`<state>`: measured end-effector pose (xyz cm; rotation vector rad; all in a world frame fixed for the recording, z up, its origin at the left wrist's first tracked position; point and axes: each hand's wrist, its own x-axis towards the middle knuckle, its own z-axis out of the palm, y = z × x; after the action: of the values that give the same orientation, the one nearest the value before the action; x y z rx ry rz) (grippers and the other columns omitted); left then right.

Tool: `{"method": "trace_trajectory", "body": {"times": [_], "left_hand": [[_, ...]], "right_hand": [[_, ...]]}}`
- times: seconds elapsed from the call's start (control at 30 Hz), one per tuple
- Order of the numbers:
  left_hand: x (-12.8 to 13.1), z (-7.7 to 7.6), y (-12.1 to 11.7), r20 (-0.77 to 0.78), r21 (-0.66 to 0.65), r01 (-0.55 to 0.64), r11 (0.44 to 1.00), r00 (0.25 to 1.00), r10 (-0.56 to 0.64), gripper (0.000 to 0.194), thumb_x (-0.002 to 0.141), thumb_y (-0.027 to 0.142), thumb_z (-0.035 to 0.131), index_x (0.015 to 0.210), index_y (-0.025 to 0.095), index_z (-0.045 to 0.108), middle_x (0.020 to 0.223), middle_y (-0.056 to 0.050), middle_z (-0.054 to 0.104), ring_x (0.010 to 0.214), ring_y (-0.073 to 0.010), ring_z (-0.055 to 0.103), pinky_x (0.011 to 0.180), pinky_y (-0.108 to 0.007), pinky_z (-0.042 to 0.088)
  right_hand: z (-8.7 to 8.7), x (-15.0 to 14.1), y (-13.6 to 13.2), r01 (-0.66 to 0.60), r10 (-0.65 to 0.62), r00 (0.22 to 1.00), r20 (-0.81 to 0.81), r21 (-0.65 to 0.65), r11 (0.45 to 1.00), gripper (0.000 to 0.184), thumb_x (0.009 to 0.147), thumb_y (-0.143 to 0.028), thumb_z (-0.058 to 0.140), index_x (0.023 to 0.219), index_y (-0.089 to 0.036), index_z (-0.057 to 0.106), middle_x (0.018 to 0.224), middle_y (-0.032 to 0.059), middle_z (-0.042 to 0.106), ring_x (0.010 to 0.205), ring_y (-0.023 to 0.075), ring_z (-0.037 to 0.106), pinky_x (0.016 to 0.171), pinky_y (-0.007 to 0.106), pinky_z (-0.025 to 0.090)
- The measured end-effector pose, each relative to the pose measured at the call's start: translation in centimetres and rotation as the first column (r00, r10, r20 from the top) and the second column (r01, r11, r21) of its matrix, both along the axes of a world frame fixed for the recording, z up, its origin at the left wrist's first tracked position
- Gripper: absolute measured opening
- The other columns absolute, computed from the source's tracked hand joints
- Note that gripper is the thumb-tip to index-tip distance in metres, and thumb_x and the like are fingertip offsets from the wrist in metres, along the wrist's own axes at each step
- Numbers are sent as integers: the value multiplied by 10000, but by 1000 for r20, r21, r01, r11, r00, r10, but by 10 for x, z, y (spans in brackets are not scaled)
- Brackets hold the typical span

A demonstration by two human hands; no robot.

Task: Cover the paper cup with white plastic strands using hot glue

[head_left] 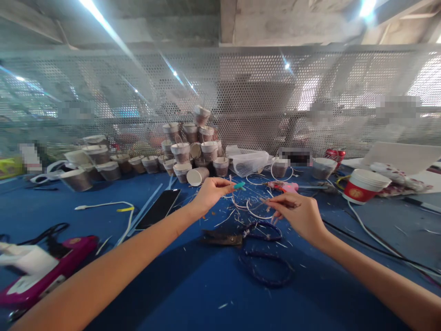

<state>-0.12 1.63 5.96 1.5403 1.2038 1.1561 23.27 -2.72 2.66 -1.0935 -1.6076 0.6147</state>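
Observation:
My left hand (211, 196) is over the middle of the blue table, pinching a small teal piece (239, 185) between thumb and fingertips. To its right my right hand (300, 212) has thumb and forefinger pressed together; a thin, pale thing seems to stick out toward the left, too small to name. Several thin white loops (259, 216) and cut scraps lie on the table between and behind the hands. Below them rests a pair of large scissors (234, 239) with blue-wrapped handles, blades pointing left. A pink glue gun (291, 187) lies just beyond my right hand.
Stacked small cups (180, 153) stand at the back beside a clear plastic bag (250, 162). At left are a phone (158, 209) and a magenta power strip (69, 257). Red-and-white paper cups (361, 186), cables and a red can (336, 156) are at right. A perforated screen rises behind.

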Motion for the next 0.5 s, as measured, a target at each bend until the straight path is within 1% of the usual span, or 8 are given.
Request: {"method": "trace_trajectory", "body": {"times": [0.1,0.23,0.37,0.5], "left_hand": [[0,3,-1,37,-29,-19,999,999,20,96,619,241,770,668,164,739,824,-67,754,749,-170,645,694,-284,481],[-3,4,-1,50,-44,18,999,999,-16,47,645,212,757,675,176,747,730,-43,747,699,-143,635,690,-265,479],[-3,4,-2,74,-67,38,997,997,-33,43,649,211,753,677,179,749,708,-41,739,662,-136,621,643,-262,474],[-2,5,-3,78,-77,31,997,997,-25,53,627,213,764,657,176,743,686,-45,728,630,-127,603,602,-258,468]], "right_hand": [[1,1,-1,2,-4,999,52,36,999,192,731,-387,692,739,-200,735,650,24,710,472,153,656,465,264,563],[3,2,-1,2,-7,998,66,68,998,175,756,-370,674,765,-207,737,656,13,708,477,142,659,467,252,570],[4,3,0,3,-11,997,76,92,996,175,761,-369,667,751,-207,733,625,8,703,465,145,658,465,256,572],[4,4,1,17,-27,996,90,102,995,164,779,-344,638,737,-212,726,645,6,720,475,150,666,476,264,578]]}}
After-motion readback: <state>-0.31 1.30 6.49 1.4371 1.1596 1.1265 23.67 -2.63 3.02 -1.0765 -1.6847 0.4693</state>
